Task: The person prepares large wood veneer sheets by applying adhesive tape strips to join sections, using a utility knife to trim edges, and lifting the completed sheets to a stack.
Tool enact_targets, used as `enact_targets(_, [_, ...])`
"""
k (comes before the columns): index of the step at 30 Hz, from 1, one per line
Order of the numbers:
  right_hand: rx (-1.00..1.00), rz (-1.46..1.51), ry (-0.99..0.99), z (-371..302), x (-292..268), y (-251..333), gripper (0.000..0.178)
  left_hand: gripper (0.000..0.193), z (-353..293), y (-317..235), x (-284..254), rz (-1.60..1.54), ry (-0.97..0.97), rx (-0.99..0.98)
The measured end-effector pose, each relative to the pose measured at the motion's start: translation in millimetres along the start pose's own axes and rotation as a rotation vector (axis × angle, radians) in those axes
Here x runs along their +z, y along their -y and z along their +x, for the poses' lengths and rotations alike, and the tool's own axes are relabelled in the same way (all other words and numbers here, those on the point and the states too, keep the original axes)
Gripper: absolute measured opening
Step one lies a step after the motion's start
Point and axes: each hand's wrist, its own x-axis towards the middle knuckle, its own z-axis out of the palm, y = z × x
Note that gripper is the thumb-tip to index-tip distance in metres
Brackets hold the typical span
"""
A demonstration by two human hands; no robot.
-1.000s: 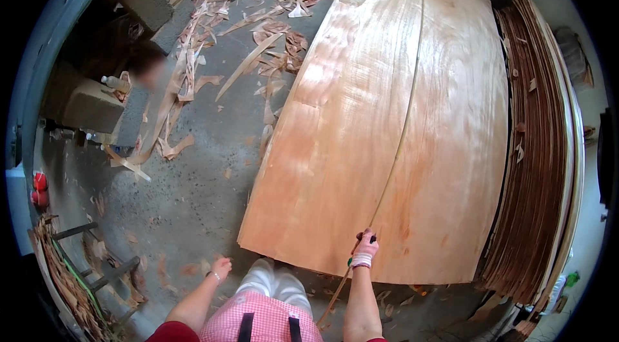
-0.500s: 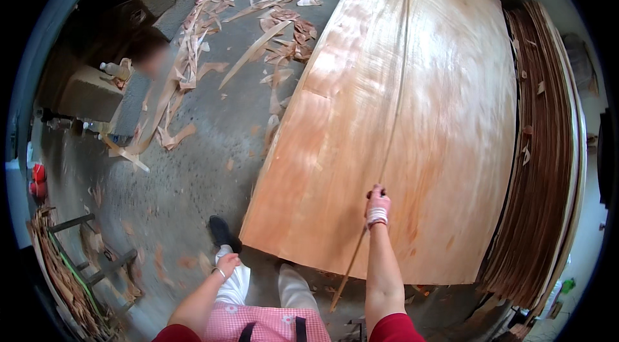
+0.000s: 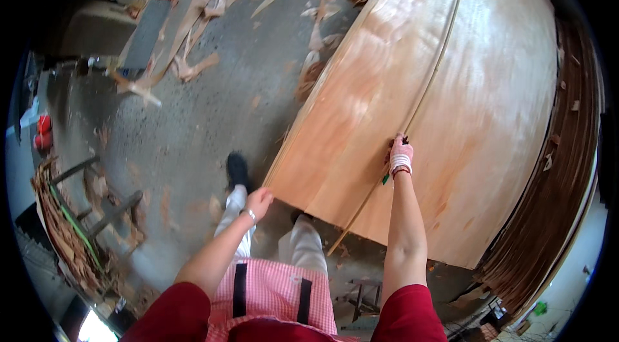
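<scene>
A large, pale wood veneer sheet (image 3: 348, 168) lies on top of a flat stack, its near left corner close to my legs. Along its length runs a long thin wooden stick (image 3: 429, 93), whose lower end sticks out past the near edge. My right hand (image 3: 400, 153), in a pink and white glove, is closed around the stick. A small dark object with a green part shows at that hand; its kind is unclear. Bare and wearing a bracelet, my left hand (image 3: 260, 204) has its fingers bent at the sheet's near left corner, seemingly pinching the edge.
A tall stack of brown veneer sheets (image 3: 548, 174) stands along the right. Torn veneer strips (image 3: 193, 39) litter the grey floor at the far left. Concrete blocks (image 3: 97, 29) sit beyond them. At lower left, a metal rack (image 3: 97, 213) holds veneer scraps.
My left hand has moved from my thigh up to the sheet's near corner. The view has shifted, and my right hand stays on the stick, now farther up the picture.
</scene>
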Motion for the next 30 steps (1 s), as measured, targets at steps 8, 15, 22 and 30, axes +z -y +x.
enact_targets(8, [-0.03,0.098,0.104,-7,0,-35,0.036,0.026,10,-33,0,0.388,-0.186,0.116])
enact_targets(15, [0.008,0.071,0.075,-24,-5,-35,0.035,0.026,19,-35,6,0.469,-0.304,0.205])
enact_targets(22, [-0.026,-0.328,0.007,-10,-5,-47,0.039,0.028,132,-83,10,0.231,-0.277,0.288])
enact_targets(30, [-0.103,-0.313,-0.155,-41,-7,-71,0.034,0.018,155,-102,7,0.125,-0.064,0.059])
